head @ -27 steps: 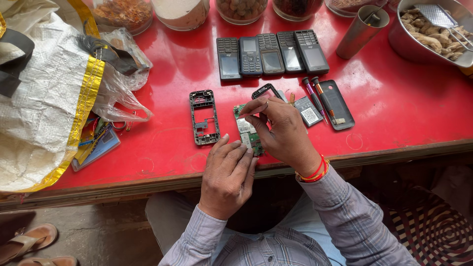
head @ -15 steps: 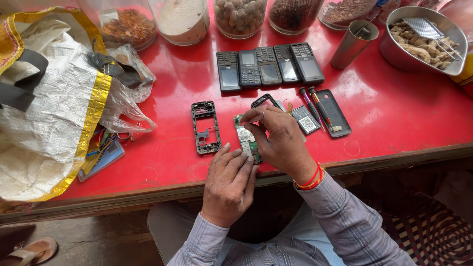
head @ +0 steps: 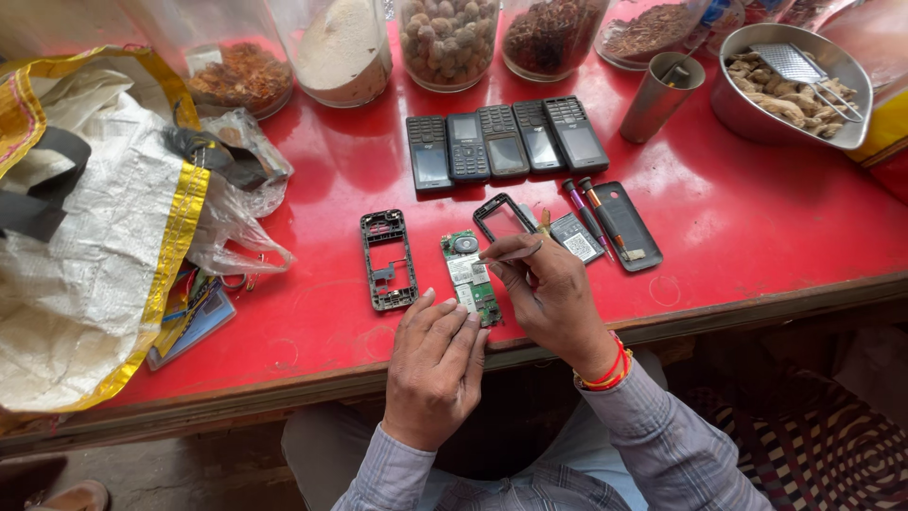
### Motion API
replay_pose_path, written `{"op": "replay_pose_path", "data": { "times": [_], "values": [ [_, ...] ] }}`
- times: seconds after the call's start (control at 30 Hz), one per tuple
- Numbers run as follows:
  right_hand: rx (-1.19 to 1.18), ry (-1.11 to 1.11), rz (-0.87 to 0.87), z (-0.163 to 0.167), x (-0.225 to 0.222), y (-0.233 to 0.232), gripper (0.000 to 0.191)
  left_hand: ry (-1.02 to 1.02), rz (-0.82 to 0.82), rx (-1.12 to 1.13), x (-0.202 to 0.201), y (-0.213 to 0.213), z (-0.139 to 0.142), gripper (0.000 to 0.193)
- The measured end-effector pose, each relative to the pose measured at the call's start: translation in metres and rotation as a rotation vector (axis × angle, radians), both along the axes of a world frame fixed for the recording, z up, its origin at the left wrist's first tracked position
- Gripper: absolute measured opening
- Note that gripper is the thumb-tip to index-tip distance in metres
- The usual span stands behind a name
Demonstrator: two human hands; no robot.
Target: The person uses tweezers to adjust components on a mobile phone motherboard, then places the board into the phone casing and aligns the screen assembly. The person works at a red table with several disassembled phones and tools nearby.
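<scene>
A green phone circuit board [head: 470, 274] lies on the red table [head: 757, 237] near its front edge. My left hand [head: 433, 364] rests flat at the board's near end, fingertips touching it. My right hand [head: 551, 301] pinches a thin metal tool [head: 511, 254] whose tip points at the board's upper part. Left of the board lies a black phone frame [head: 388, 259]. Behind my right hand are a black front bezel [head: 502, 217], a grey battery [head: 577, 237], two screwdrivers [head: 586, 210] and a black back cover [head: 624, 225].
Several dark keypad phones [head: 504, 142] lie in a row behind. Glass jars [head: 447, 38] line the back edge. A metal cup [head: 658, 97] and a metal bowl with roots [head: 793, 83] stand at the right. A white and yellow woven bag [head: 90, 237] and plastic bags [head: 227, 203] fill the left.
The head camera has tilted so the table sits lower in view. My right hand shifted slightly right, uncovering the board's top; my left hand stays at its near end.
</scene>
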State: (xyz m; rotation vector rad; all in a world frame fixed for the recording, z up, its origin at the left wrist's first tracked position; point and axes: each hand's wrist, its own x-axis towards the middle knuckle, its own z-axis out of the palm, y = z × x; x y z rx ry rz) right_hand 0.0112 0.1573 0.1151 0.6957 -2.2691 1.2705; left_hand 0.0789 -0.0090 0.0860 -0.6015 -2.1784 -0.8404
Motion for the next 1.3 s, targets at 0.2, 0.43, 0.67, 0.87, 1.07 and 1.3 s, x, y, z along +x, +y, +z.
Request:
{"op": "replay_pose_path", "data": {
  "times": [0.2, 0.43, 0.67, 0.87, 1.07, 1.3],
  "values": [
    [-0.107, 0.049, 0.005, 0.01, 0.014, 0.098, 0.013, 0.0, 0.002, 0.009, 0.0, 0.098, 0.014, 0.019],
    [-0.166, -0.062, 0.042, 0.018, 0.0, 0.144, 0.021, -0.016, 0.015, 0.003, -0.018, 0.132, 0.029, 0.021],
    [-0.152, -0.129, 0.083, 0.032, 0.023, 0.175, 0.05, -0.012, 0.01, -0.005, 0.004, 0.169, 0.038, 0.021],
    [-0.065, -0.061, 0.019, 0.03, 0.026, 0.184, 0.058, -0.018, 0.005, -0.013, 0.009, 0.178, 0.036, 0.021],
    [-0.013, 0.025, -0.069, 0.033, 0.049, 0.2, 0.036, -0.028, 0.005, -0.02, 0.031, 0.194, 0.036, 0.022],
    [-0.107, -0.015, -0.13, 0.029, 0.068, 0.204, 0.014, -0.022, 0.008, -0.017, 0.049, 0.198, 0.038, 0.022]
  ]
}}
